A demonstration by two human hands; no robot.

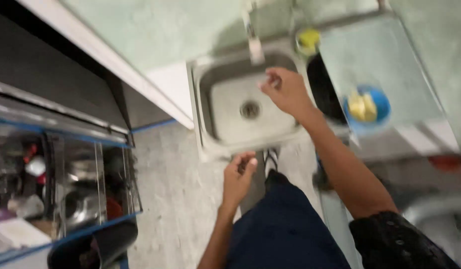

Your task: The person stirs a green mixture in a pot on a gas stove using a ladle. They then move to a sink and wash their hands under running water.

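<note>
I see right hand [285,89] nearer, over sink [210,82], grip half-curled, holding nothing | tap [254,42] just beyond, spout pointing down at it | left hand [239,174] at sink's near rim, loosely curled, empty

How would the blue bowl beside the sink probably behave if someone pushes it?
The blue bowl looks small and probably light, so it would likely slide easily. It sits on a smooth counter near the front edge, so a push could send it off. The yellow pieces inside might shift.
</note>
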